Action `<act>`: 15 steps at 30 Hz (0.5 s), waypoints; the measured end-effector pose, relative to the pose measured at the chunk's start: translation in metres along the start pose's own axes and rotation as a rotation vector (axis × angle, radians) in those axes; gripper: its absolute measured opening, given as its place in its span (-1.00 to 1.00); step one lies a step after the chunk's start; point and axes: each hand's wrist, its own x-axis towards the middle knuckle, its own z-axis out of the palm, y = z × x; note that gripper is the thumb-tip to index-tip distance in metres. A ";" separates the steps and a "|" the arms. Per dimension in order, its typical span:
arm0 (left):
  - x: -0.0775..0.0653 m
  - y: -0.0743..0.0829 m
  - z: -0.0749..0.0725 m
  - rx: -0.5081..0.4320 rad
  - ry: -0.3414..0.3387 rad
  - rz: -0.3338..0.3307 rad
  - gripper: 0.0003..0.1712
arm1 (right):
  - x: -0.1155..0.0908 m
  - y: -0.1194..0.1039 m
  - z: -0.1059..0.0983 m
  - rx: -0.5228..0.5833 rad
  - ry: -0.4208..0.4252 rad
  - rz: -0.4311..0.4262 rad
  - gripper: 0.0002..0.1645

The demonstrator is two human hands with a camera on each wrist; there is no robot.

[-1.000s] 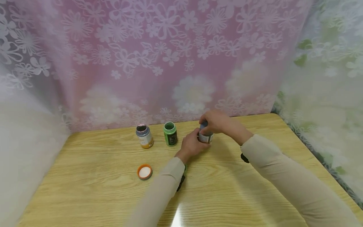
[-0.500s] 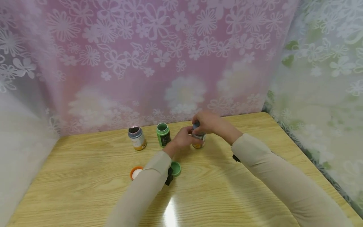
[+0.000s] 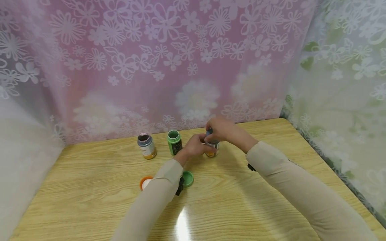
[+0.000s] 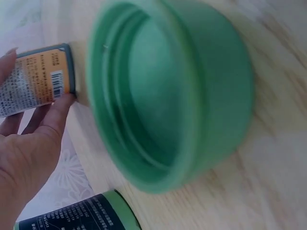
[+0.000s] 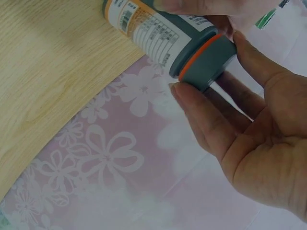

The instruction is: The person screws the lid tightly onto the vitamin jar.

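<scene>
A small grey bottle [image 3: 212,153] with a white and orange label stands upright at the back of the table. My left hand [image 3: 193,147] grips its body from the left, fingers and thumb round it. From above, my right hand [image 3: 223,130] pinches the bottle's grey screw cap [image 5: 208,62], thumb and fingers on its rim. An orange ring shows between cap and bottle in the right wrist view. In the left wrist view, my fingers hold the bottle low, near its base. The right hand covers most of the cap in the head view.
An uncapped green jar [image 3: 174,143] and an uncapped grey-and-white bottle [image 3: 147,147] stand left of my hands. Nearer lie an upturned green lid [image 3: 188,179] and an orange-rimmed lid [image 3: 144,182], partly behind my left sleeve. A pink flowered curtain [image 3: 144,67] hangs behind.
The head view has shifted a little. My left forearm has swung leftward, uncovering the green lid and partly covering the orange-rimmed one. Both hands keep hold of the bottle and its cap.
</scene>
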 end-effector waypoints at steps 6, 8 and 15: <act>0.001 -0.003 0.000 0.007 0.003 0.010 -0.52 | 0.000 -0.002 -0.001 0.001 -0.004 0.044 -0.57; 0.000 -0.002 0.000 0.019 0.011 0.007 -0.51 | 0.002 0.000 0.000 -0.002 -0.006 0.050 -0.55; 0.000 -0.002 -0.001 0.016 0.005 0.004 -0.45 | 0.001 0.018 -0.006 -0.109 -0.013 -0.042 -0.30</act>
